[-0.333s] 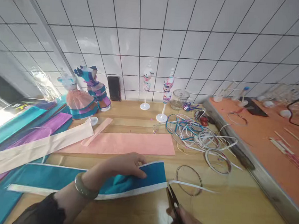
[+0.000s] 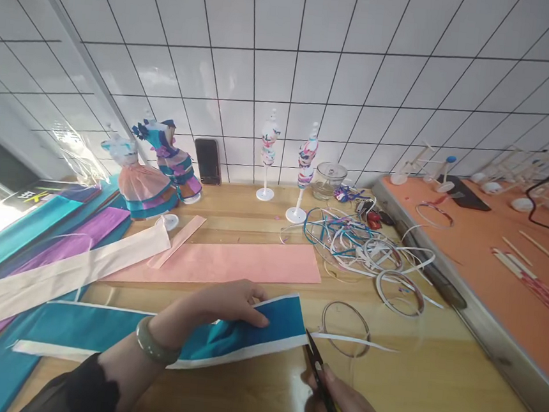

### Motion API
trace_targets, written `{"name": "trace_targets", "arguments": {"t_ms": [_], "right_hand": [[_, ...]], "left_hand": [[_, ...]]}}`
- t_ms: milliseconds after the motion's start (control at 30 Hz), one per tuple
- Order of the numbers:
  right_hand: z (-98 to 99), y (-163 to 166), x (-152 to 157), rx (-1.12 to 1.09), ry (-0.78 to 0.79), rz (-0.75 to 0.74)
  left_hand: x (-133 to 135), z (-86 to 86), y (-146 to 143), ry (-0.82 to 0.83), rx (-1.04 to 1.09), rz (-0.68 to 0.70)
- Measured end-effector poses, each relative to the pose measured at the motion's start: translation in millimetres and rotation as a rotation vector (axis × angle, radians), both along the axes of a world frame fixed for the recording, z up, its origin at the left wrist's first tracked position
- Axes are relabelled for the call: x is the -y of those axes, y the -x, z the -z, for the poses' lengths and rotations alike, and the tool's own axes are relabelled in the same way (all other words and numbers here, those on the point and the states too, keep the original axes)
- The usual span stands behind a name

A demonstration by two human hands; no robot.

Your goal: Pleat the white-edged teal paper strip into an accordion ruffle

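where cloth ends, a ring lies near

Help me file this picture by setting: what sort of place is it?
Probably a small sewing or craft workspace, perhaps for doll clothes: two miniature mannequins in dresses stand on the wooden table, with a tangle of thin strips, and the left hand holds a teal fabric strip.
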State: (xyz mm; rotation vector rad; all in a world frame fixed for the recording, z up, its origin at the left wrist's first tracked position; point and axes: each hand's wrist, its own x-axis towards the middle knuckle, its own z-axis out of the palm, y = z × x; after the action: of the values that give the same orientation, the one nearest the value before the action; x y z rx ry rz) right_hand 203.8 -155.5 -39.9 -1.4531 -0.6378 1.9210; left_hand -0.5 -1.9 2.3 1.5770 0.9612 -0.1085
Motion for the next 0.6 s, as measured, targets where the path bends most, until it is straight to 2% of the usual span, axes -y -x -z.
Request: {"name": "trace_targets", "arguments": {"t_ms": [300,600], "right_hand": [[-1.4,4.0,-9.2,-0.090,0.023,0.015],[7.5,4.4,-6.0,-0.116,-0.024,0.038]], "left_hand": [[-1.9,6.0,1.7,0.024,-0.012,-0.016],[-2.3,8.4,3.8,0.030,-0.012,-0.013]]}}
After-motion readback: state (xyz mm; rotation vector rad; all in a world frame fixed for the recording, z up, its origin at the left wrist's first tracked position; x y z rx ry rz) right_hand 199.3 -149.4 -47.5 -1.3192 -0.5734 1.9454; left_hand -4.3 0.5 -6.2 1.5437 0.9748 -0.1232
